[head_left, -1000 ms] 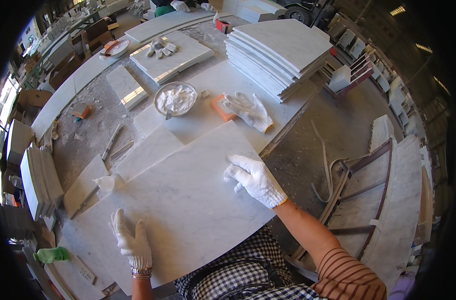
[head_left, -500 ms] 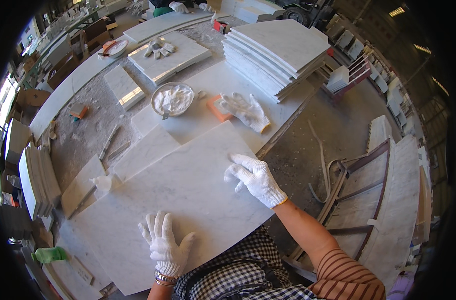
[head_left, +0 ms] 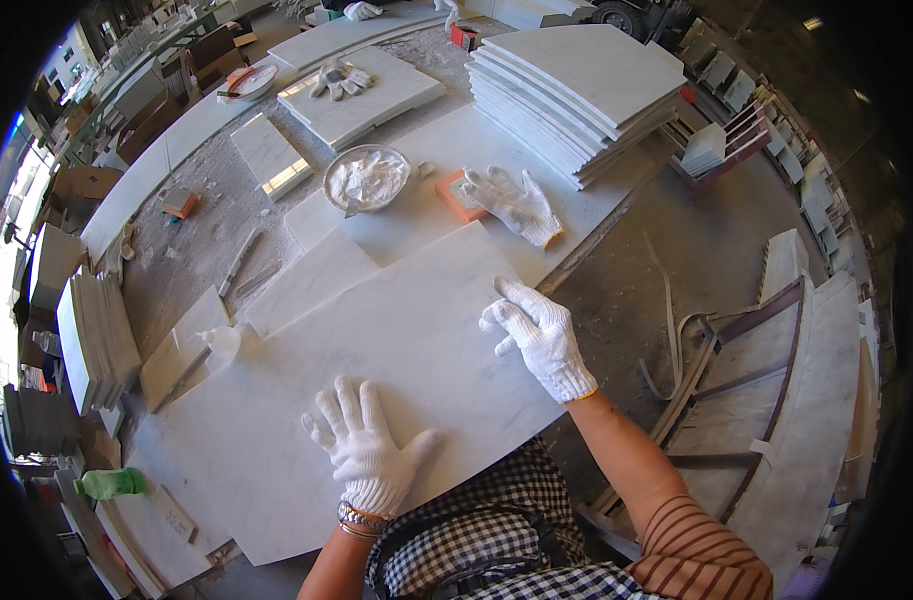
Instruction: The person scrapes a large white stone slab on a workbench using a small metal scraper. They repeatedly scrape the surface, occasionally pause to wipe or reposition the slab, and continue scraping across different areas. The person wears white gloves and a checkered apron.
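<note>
A large pale marble slab [head_left: 376, 330] with faint grey veining lies in front of me, its near edge by my checked apron. My left hand [head_left: 366, 445], in a white knit glove, rests flat on it with the fingers spread. Near the slab's right edge is my gloved right hand [head_left: 541, 340], its fingers partly bent and apart; I see nothing in them. Beyond the slab, a loose white glove [head_left: 516, 205] overlaps an orange block [head_left: 458, 195]. Left of these stands a bowl of white paste [head_left: 368, 178].
Stacked curved slabs [head_left: 581, 85] stand at the far right of the table. A plastic bottle [head_left: 231, 342] touches the slab's left side; a green bottle [head_left: 111, 484] lies lower left. Metal framing [head_left: 716, 460] is on the right. A co-worker's gloved hand [head_left: 362, 11] shows at the top.
The view has shifted, so most things appear further right. Both my hands have moved slightly right over the slab, and my left fingers are spread wider. A co-worker's hand has moved at the top.
</note>
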Available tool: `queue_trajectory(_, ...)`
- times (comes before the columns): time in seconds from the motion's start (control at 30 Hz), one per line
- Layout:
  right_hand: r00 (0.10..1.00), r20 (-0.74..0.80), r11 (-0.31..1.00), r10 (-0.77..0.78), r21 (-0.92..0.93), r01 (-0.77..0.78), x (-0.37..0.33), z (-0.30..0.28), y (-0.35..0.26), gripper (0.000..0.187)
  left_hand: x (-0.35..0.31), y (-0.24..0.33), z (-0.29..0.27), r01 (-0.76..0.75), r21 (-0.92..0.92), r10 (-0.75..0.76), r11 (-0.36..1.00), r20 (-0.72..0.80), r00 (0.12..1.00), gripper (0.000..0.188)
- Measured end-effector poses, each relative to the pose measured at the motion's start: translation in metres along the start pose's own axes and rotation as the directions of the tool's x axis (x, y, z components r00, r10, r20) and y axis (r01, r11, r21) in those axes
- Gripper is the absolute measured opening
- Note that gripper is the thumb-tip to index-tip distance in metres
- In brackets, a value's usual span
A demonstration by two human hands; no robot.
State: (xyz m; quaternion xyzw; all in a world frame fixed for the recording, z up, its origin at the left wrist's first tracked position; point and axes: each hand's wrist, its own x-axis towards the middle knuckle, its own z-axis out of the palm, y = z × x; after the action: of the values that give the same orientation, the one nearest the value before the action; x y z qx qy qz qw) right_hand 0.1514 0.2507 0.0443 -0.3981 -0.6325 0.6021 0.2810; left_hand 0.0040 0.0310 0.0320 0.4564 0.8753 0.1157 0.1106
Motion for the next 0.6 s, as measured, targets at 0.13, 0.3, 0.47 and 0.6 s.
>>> queue_trajectory(0.13,0.999,-0.015,0.999,-0.030,0.028,0.030,-0.006,-0.006,0.010,0.043,0.027,0.013,0.008,0.031,0.021,-0.031,0.999,-0.013,0.999,0.106)
queue_trajectory(0.3,0.999,-0.048,0.999,-0.027,0.036,0.028,-0.024,-0.025,0.019,0.042,0.038,0.014,0.011,0.131,0.046,-0.128,0.990,-0.072,0.989,0.106)
queue_trajectory(0.47,0.998,-0.039,0.997,-0.051,0.052,0.053,-0.031,-0.030,0.027,0.042,0.015,0.027,0.009,0.059,0.060,-0.059,0.996,-0.004,0.998,0.105)
queue_trajectory(0.6,0.998,-0.022,0.997,-0.058,0.052,0.059,-0.031,-0.032,0.029,0.042,0.036,0.026,0.018,0.088,0.029,-0.085,0.996,-0.093,0.992,0.102)
